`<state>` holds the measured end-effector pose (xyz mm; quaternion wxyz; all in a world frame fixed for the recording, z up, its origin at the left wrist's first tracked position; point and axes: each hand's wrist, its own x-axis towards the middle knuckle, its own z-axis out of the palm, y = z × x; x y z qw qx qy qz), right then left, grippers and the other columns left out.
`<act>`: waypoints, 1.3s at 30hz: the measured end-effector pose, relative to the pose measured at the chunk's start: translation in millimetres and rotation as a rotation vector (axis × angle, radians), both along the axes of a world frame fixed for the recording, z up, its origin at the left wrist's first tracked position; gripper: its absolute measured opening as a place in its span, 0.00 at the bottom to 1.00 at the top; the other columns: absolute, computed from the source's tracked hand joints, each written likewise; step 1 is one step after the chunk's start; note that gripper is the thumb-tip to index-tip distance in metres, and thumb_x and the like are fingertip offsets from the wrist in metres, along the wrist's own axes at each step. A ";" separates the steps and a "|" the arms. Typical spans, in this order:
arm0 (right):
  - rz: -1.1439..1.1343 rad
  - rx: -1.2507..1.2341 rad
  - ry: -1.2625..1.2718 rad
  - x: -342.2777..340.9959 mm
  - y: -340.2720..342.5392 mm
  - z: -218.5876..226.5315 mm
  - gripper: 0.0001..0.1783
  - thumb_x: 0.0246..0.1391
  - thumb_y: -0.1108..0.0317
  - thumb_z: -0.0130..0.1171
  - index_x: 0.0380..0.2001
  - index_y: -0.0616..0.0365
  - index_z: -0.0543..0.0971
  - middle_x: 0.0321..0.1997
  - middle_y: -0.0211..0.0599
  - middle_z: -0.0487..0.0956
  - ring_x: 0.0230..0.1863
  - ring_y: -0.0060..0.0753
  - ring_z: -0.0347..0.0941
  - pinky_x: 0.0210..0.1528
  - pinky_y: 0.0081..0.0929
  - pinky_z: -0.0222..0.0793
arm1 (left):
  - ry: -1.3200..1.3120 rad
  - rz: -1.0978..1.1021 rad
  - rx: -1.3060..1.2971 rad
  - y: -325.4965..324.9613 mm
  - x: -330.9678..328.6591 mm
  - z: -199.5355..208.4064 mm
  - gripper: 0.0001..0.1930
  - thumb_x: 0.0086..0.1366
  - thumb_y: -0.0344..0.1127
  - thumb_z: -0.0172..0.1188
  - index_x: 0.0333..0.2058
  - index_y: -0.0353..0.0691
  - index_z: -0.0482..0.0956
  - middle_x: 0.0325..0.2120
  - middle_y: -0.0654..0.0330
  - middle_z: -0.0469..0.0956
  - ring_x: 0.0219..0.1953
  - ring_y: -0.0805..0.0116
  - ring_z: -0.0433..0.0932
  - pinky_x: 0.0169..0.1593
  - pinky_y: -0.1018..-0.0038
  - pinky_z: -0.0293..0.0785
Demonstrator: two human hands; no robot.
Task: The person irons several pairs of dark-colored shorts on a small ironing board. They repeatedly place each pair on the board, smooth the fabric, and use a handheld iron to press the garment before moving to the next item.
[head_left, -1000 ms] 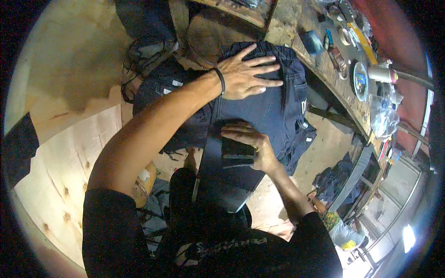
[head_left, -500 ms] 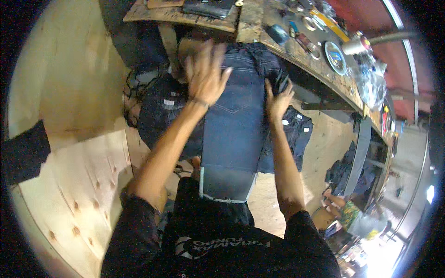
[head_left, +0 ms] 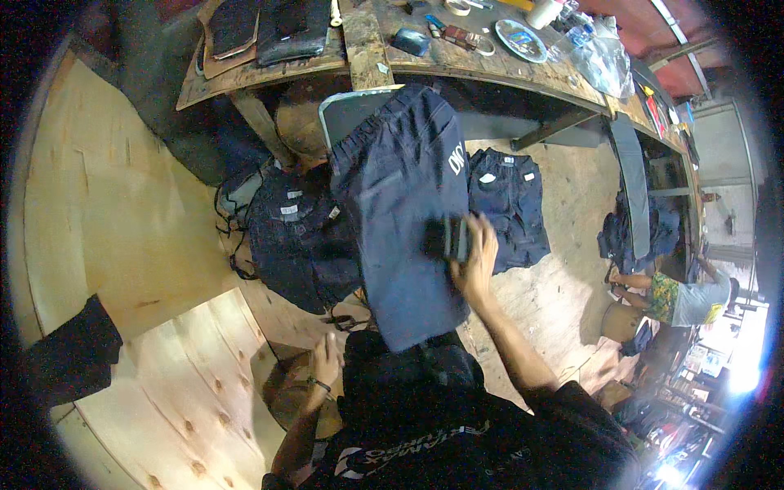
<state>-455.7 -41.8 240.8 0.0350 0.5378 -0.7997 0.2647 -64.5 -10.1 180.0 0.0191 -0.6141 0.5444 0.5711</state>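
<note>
A dark navy garment (head_left: 400, 204) with a gathered waistband and white lettering on its right side lies over a grey board. The light-rimmed corner of the board (head_left: 343, 110) shows past the waistband at the far left. My right hand (head_left: 479, 261) is closed around a dark, block-like object (head_left: 457, 238) at the garment's right edge; blur hides its exact kind. Lower down on the left, my left hand (head_left: 325, 367) is off the garment near my lap, fingers stretched out, with nothing visible in it.
Dark garments lie in a heap (head_left: 294, 237) at left; dark shorts (head_left: 510, 204) lie at right. Ahead, a worn wooden bench (head_left: 465, 61) holds tape, a round dish (head_left: 521, 41) and plastic bags. Plywood sheets (head_left: 180, 384) stand at left. Another person (head_left: 694, 298) is at far right.
The stitched back pocket has gone from view; a gathered waistband and lettering now show. The board's bare end, formerly near me, shows at the far side. My left hand has left the garment and drawn back.
</note>
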 end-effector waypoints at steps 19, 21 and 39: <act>0.362 0.348 -0.243 116.7 49.4 34.5 0.58 0.30 0.62 0.83 0.72 0.38 0.73 0.65 0.48 0.72 0.81 0.67 0.51 0.80 0.83 0.36 | -0.365 -0.036 -1.005 -156.9 10.8 46.9 0.20 0.80 0.42 0.54 0.61 0.39 0.82 0.57 0.42 0.80 0.62 0.39 0.75 0.69 0.52 0.70; 0.224 0.323 -0.216 118.9 48.7 36.6 0.59 0.30 0.63 0.83 0.73 0.38 0.73 0.65 0.46 0.72 0.80 0.66 0.52 0.80 0.84 0.36 | -0.154 -0.155 -1.008 -163.0 -17.2 62.0 0.20 0.75 0.40 0.58 0.61 0.42 0.83 0.58 0.46 0.80 0.63 0.43 0.75 0.70 0.51 0.69; 0.981 0.411 -0.501 42.6 -71.3 18.5 0.45 0.48 0.74 0.64 0.74 0.59 0.72 0.79 0.43 0.71 0.80 0.47 0.64 0.85 0.48 0.53 | 0.238 -0.885 -1.348 -371.6 -316.2 40.8 0.67 0.44 0.84 0.69 0.81 0.68 0.54 0.84 0.49 0.40 0.85 0.46 0.39 0.76 0.20 0.27</act>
